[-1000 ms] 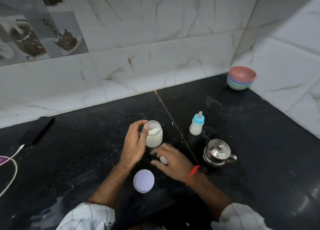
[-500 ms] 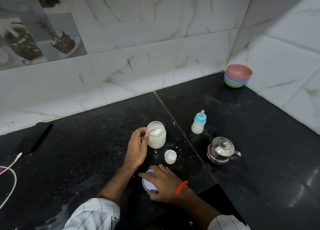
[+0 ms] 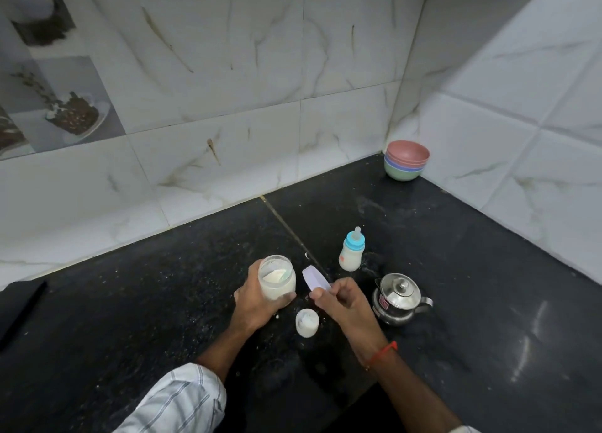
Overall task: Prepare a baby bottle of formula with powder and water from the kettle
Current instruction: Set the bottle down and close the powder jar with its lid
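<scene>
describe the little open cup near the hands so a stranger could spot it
On the black stone counter, look just in front of the powder-filled glass jar. The small white plastic cup stands there untouched, shortest of the containers, with no lid or teat.

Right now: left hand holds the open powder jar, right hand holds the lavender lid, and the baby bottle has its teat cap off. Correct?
Not quite. The head view shows the baby bottle standing on the counter with its blue collar and teat on, not off. The rest stands: the left hand holds the open powder jar and the right hand holds the lavender lid.
</scene>
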Motion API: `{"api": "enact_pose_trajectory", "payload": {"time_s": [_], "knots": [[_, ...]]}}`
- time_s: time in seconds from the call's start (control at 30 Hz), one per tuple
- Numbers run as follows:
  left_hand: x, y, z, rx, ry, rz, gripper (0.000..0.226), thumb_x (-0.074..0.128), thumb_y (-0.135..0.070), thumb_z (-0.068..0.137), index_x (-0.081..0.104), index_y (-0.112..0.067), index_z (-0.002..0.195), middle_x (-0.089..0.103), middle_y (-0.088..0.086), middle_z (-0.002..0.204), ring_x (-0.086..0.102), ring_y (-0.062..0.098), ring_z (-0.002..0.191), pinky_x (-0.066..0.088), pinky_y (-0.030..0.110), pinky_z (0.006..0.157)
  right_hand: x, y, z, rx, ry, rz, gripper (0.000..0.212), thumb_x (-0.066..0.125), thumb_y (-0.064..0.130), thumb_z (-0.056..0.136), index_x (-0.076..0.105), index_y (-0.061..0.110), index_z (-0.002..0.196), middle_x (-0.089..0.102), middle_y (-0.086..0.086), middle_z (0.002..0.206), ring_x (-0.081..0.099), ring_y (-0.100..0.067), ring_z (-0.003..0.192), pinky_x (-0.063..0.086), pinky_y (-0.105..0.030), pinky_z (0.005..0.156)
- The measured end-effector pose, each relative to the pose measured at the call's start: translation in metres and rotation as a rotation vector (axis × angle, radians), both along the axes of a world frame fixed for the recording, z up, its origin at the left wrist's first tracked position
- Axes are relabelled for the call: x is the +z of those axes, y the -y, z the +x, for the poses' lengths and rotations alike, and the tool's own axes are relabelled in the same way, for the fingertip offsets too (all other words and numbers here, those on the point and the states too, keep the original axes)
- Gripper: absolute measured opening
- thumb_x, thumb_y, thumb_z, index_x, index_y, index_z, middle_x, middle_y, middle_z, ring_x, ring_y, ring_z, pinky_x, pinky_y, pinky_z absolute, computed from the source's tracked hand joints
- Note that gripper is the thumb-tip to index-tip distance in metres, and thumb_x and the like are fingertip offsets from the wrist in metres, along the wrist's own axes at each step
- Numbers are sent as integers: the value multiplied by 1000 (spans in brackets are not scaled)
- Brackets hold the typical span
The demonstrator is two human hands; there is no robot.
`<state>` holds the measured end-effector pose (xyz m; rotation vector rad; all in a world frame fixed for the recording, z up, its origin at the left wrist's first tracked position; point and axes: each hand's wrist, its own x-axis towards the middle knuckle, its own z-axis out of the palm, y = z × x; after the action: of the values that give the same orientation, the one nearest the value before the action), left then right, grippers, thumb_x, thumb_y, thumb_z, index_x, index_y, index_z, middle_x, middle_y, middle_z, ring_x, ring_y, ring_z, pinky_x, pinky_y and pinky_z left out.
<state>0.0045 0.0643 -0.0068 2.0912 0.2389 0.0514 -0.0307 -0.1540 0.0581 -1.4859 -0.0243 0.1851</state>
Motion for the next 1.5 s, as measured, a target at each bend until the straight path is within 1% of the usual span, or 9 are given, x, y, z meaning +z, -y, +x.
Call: {"api": "enact_pose_trajectory", "payload": {"time_s": [0.1,0.23,0.43,0.67,0.83,0.9,1.13,1.37,1.5], "knots": [[10,2,-5,3,105,-12,92,92,-57,61,43,-45,138,62,-24,129,61,7,124,48,48,111,9,6,9,48,72,-102,41,85,37,78,58,25,107,68,1,115,64,-15,107,53,-31,92],[38,8,-21,-49,271,-24,87,95,-50,66,46,-50,138,57,-21,138,57,5,128,53,41,105,26,3,21,194,207,-316,68,80,39,86,47,37,145,54,28,139,51,3,131,50,-26,104],[79,23,-46,-154,273,55,98,91,-58,64,36,-53,144,46,-26,144,47,5,134,51,41,107,48,-4,28,335,357,-536,88,72,59,84,30,36,158,41,22,155,37,2,143,39,-34,118],[91,32,-67,-181,149,151,125,92,-61,60,13,-47,157,41,-34,139,38,6,134,47,43,109,85,31,39,598,526,-836,88,74,58,83,32,31,155,41,10,154,38,-11,140,38,-47,116],[93,50,-80,-206,108,78,130,95,-57,60,8,-50,157,43,-36,137,43,3,131,45,37,110,105,45,38,767,598,-882,81,80,26,86,36,27,155,42,12,149,37,0,134,33,-17,111],[93,55,-85,-220,104,51,133,95,-58,58,7,-53,157,46,-33,139,46,6,133,46,41,112,109,50,38,780,617,-895,80,83,21,83,41,23,153,45,11,147,40,2,127,36,-13,106],[104,59,-93,-247,84,7,134,97,-55,55,8,-58,155,55,-27,138,56,12,131,48,49,112,109,65,38,843,522,-744,89,89,15,75,42,23,150,47,6,148,54,-12,129,56,-37,102],[110,68,-99,-322,71,26,136,98,-55,58,5,-58,157,57,-24,140,57,12,132,49,49,112,127,70,38,902,571,-942,83,96,38,63,51,31,133,61,13,124,61,9,91,61,-30,84],[111,77,-103,-289,80,38,135,98,-56,56,8,-60,156,56,-25,138,55,14,132,48,50,112,125,75,34,841,508,-1014,78,86,63,64,55,29,126,68,11,110,67,0,85,62,-32,80]]}}
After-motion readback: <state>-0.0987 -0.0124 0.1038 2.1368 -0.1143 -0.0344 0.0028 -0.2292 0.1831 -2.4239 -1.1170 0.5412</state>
